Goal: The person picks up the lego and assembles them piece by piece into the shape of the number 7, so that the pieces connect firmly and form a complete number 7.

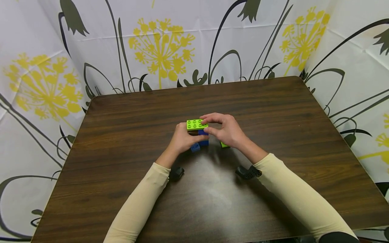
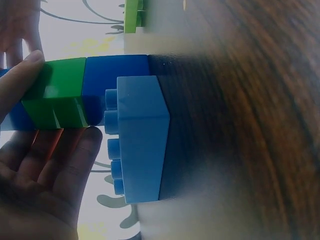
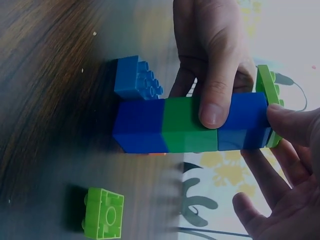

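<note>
The left hand (image 1: pixel 181 139) grips the blue-and-green tower (image 3: pixel 189 134), seemingly bracing it upright, while the right hand (image 1: pixel 227 131) pinches the lime brick (image 1: pixel 193 125) on top, between both hands.

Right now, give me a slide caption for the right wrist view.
Left grip holds a blue-and-green block stack; right grip holds the lime block at its top.

orange sliver (image 3: pixel 157 154) behind brick stack (image 3: pixel 189 135), too small to identify, loose lime brick (image 2: pixel 130 17) cut off in left wrist view
</note>
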The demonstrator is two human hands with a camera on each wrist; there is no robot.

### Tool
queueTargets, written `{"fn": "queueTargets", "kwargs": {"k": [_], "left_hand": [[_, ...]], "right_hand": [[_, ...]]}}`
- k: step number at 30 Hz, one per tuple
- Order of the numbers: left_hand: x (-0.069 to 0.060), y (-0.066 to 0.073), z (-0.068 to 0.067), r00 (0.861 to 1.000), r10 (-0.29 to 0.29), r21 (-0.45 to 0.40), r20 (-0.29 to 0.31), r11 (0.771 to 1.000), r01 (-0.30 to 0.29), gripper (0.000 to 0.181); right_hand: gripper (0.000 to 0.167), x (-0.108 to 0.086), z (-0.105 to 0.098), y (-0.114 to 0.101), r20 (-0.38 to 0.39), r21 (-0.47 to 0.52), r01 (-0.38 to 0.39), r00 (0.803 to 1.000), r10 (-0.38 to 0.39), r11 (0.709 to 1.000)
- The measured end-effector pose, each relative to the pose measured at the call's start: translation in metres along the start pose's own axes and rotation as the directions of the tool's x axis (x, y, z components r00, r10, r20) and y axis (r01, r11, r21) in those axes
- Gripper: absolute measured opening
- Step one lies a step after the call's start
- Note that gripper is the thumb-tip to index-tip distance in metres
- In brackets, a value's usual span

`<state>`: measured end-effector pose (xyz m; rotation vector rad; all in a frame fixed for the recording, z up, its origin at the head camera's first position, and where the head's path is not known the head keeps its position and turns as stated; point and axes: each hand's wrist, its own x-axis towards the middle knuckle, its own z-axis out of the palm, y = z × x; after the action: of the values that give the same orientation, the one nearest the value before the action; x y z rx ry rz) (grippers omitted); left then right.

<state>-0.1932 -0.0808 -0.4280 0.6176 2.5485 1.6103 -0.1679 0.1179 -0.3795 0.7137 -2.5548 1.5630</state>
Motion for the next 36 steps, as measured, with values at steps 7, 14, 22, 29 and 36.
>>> {"fn": "queueTargets", "kwargs": {"k": [7, 14, 22, 29, 36], "left_hand": [[0.0004, -0.0011, 0.0002, 1.000, -0.002, -0.008, 0.002, 1.000, 0.002, 0.041], [0.0001, -0.0008, -0.0003, 1.000, 0.003, -0.018, 0.012, 1.000, -0.003, 0.041], [0.0000, -0.0004, -0.0003, 1.000, -0.007, 0.001, 0.005, 1.000, 0.007, 0.041], [0.0008, -0.0003, -0.0006, 1.000, 0.015, 0.001, 0.001, 1.000, -0.015, 0.040], [0.0001, 0.0012, 0.0006, 0.999, 0.034, 0.038, 0.002, 0.999, -0.034, 0.040]], "right_hand": [[0.019, -0.0006, 0.0006, -0.0015, -0.004, -0.045, 0.017, 1.000, -0.017, 0.999], [0.020, -0.0017, 0.0005, -0.0026, -0.003, -0.082, 0.025, 1.000, -0.025, 0.996], [0.021, -0.0020, 0.0005, -0.0020, 0.002, -0.111, 0.024, 1.000, -0.024, 0.993], [0.021, -0.0017, -0.0015, -0.0021, 0.022, -0.111, 0.049, 0.999, -0.047, 0.993], [0.026, -0.0034, -0.0072, 0.0012, 0.046, -0.017, 0.052, 0.998, -0.051, 0.998]]}}
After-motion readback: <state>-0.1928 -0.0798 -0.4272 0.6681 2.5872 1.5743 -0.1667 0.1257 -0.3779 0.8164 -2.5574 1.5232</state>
